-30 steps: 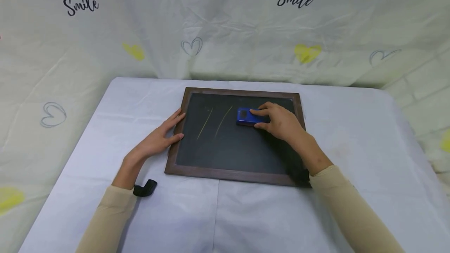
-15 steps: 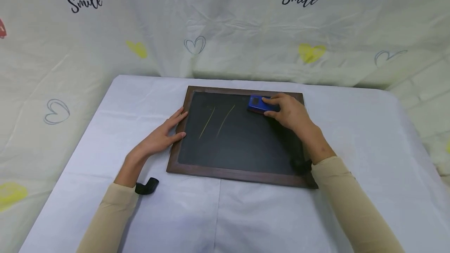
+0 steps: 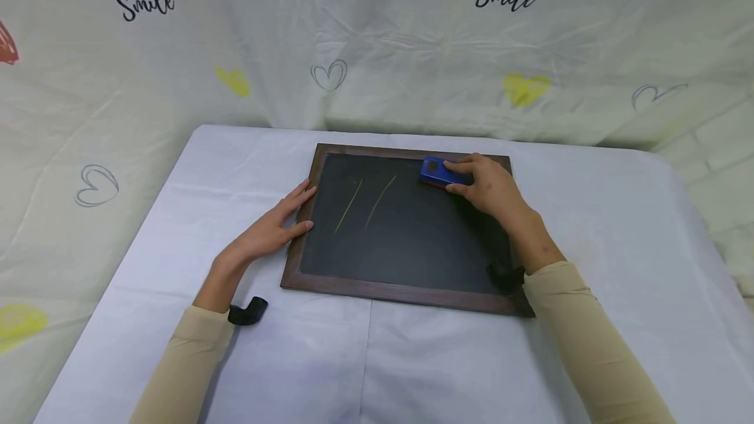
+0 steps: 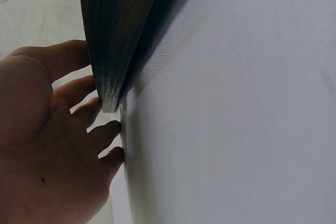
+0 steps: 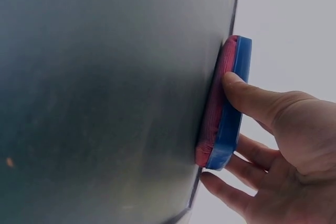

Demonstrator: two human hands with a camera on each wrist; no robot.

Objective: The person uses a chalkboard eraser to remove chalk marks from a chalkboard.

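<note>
A small blackboard [image 3: 400,234] with a brown wooden frame lies on the table. Two thin yellow chalk lines slant across its left half. My right hand [image 3: 495,188] grips a blue chalkboard eraser [image 3: 436,170] by its sides, near the board's upper right. In the right wrist view the eraser's red pad [image 5: 216,108] faces the dark surface, with the thumb along its edge. My left hand [image 3: 268,231] rests on the board's left frame with spread fingers; in the left wrist view the fingers [image 4: 76,90] touch the frame's edge [image 4: 113,51].
A white cloth covers the table [image 3: 294,358]. Behind it hangs a pale backdrop [image 3: 400,44] printed with hearts and "Smile". A black strap end [image 3: 249,311] sticks out at the left wrist. The right forearm's shadow falls on the board.
My right hand has moved the eraser up and to the right across the board, slowing in the last half second. The left hand stays on the frame; the view has shifted slightly.
</note>
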